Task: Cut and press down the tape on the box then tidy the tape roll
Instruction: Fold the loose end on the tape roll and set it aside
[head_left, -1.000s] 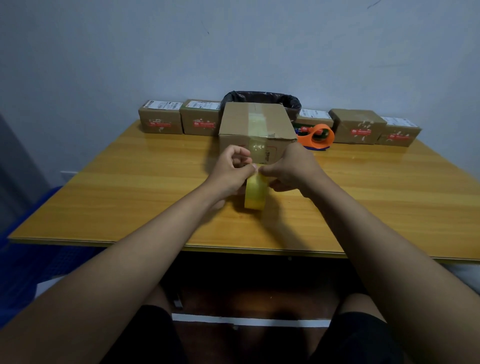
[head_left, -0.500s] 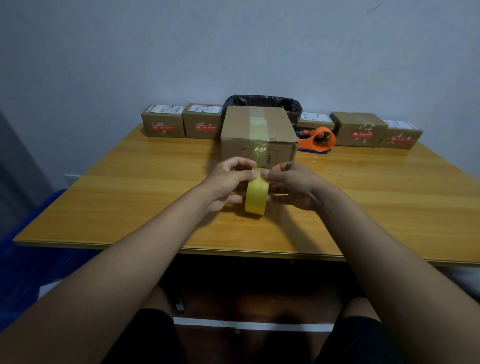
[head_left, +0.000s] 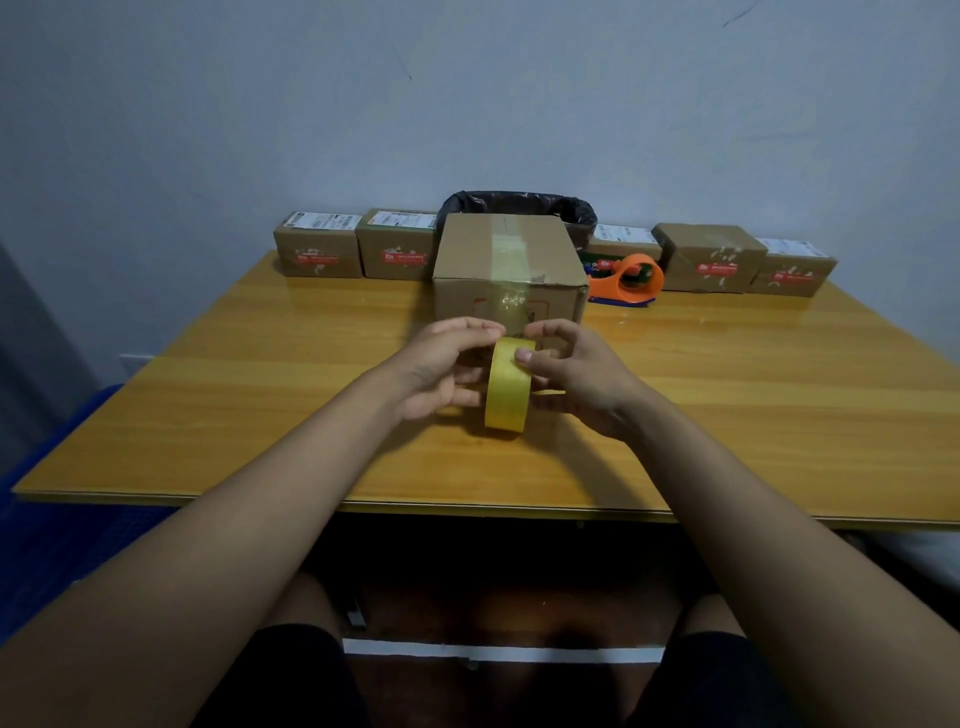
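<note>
A yellow tape roll (head_left: 508, 387) stands on edge just above the wooden table (head_left: 260, 405), in front of a brown cardboard box (head_left: 506, 270). A strip of clear tape runs over the box's top and down its front face. My left hand (head_left: 441, 371) grips the roll's left side, with the fingertips at its top edge. On the other side, my right hand (head_left: 576, 376) holds the roll and its thumb presses on the outer band. The roll is apart from the box.
An orange tape dispenser (head_left: 631, 280) lies right of the box. Small labelled parcels line the table's back edge, such as one at far left (head_left: 317, 252) and one at right (head_left: 709, 257). A bin with a black liner (head_left: 519, 202) stands behind the box.
Both hands have drawn the tape roll back from the box's front face toward me. My right thumb now rests on the roll's outer band.
</note>
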